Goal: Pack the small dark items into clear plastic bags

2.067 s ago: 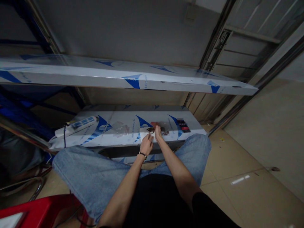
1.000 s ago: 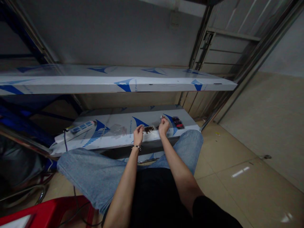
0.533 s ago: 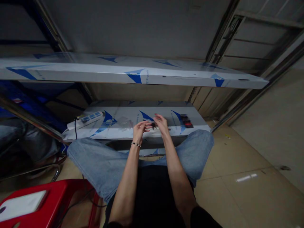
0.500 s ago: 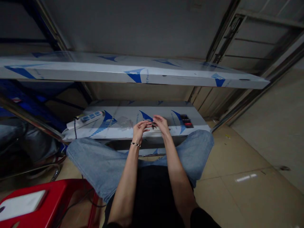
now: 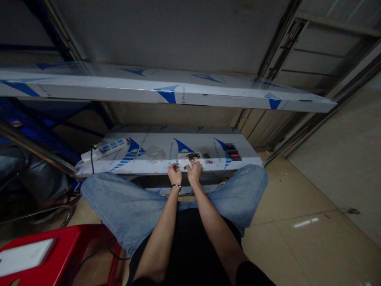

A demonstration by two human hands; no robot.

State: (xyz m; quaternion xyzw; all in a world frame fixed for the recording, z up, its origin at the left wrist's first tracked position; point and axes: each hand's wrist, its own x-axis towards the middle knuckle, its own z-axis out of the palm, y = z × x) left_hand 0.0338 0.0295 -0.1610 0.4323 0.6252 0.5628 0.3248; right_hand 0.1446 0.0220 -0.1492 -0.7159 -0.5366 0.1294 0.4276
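Both my hands are low at the front edge of the lower shelf (image 5: 139, 165), which is covered in printed protective film. My left hand (image 5: 175, 174), with a beaded bracelet at the wrist, has its fingers drawn together at the edge of a pale, see-through sheet or bag (image 5: 181, 159). What it pinches is too small to tell. Beside it my right hand (image 5: 195, 173) is closed, fingers bent down at the same sheet; its grip is hidden. A pile of small brown pieces (image 5: 193, 156) lies just beyond my right fingers. More small brown pieces (image 5: 207, 155) lie to the right.
Clear plastic packets (image 5: 156, 155) lie left of my hands. Farther left is a white power strip (image 5: 113, 147) with a cord. A blurred-out dark and red item (image 5: 233, 152) sits right. An upper shelf (image 5: 131, 93) crosses ahead. A red stool (image 5: 64, 242) carries a white slab-like object (image 5: 25, 256).
My hands have come down and nearer from above the shelf, where they were raised with fingers spread around small dark pieces. The brown pile, hidden before, now shows.
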